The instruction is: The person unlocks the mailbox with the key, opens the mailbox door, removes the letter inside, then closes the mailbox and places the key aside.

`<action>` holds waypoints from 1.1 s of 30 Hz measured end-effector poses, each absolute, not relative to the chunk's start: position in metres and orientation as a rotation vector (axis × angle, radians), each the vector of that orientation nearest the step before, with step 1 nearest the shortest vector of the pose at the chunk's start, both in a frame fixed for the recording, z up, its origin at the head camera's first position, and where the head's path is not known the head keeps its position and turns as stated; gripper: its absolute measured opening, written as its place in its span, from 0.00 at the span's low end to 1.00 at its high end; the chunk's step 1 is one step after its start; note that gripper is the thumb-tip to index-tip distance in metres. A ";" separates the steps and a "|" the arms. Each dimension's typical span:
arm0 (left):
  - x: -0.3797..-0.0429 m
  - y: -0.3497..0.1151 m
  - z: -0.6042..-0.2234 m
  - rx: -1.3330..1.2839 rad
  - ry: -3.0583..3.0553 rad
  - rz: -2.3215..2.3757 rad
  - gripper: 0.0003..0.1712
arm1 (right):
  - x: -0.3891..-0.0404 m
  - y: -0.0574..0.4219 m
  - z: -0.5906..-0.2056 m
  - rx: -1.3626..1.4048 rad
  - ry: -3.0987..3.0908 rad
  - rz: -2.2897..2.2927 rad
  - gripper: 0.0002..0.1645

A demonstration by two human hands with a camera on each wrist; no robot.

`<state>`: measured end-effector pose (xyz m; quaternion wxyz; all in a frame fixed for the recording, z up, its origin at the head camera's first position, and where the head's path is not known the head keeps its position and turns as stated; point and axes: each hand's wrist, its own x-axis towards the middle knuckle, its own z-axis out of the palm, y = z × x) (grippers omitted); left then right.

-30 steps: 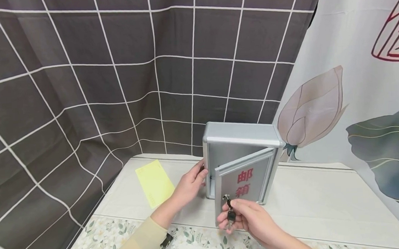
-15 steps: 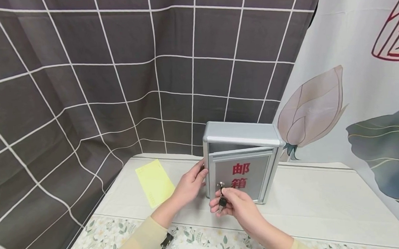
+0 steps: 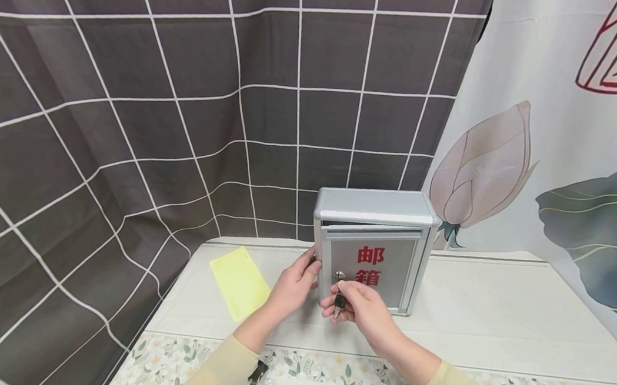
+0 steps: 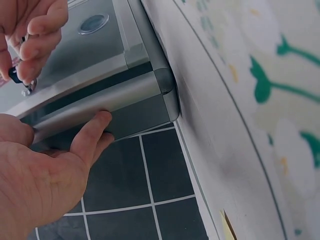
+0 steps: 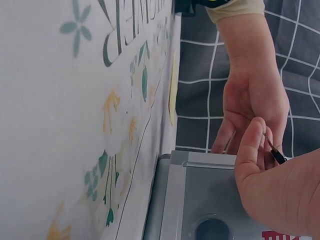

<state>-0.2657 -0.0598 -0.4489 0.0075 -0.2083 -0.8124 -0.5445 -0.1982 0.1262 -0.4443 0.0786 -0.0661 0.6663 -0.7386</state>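
Note:
A silver metal mailbox (image 3: 378, 200) stands upright on the table. Its door (image 3: 392, 255), with red characters, is almost closed, with a narrow dark gap along the top left. My right hand (image 3: 366, 312) pinches a key at the lock (image 3: 339, 275) on the door's left side. A black-headed key (image 3: 339, 301) dangles below from the same ring, in front of the curled fingers. My left hand (image 3: 293, 285) rests against the mailbox's left side. In the left wrist view its fingers (image 4: 90, 135) lie nearly straight along the silver side edge (image 4: 125, 92).
A yellow sheet of paper (image 3: 240, 284) lies on the table left of the left forearm. The table cover (image 3: 495, 304) is cream with a floral front band. A dark gridded curtain (image 3: 261, 119) hangs close behind the mailbox, and a white printed cloth (image 3: 565, 141) hangs at the right.
My right hand has pushed the mailbox door inward by the key, from wide ajar to almost closed, moving up and left. My left hand has stayed at the mailbox's side.

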 end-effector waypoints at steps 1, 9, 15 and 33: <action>-0.266 -0.060 -0.449 -0.651 -2.540 -1.702 0.34 | -0.199 0.126 -0.444 -0.198 1.997 -2.214 0.27; -0.266 -0.060 -0.451 -0.645 -2.552 -1.672 0.34 | -0.205 0.123 -0.446 -0.182 2.012 -2.233 0.29; -0.265 -0.061 -0.451 -0.640 -2.555 -1.652 0.35 | -0.208 0.121 -0.446 -0.177 2.016 -2.253 0.30; -0.264 -0.060 -0.449 -0.636 -2.544 -1.637 0.34 | -0.212 0.121 -0.450 -0.176 2.054 -2.264 0.28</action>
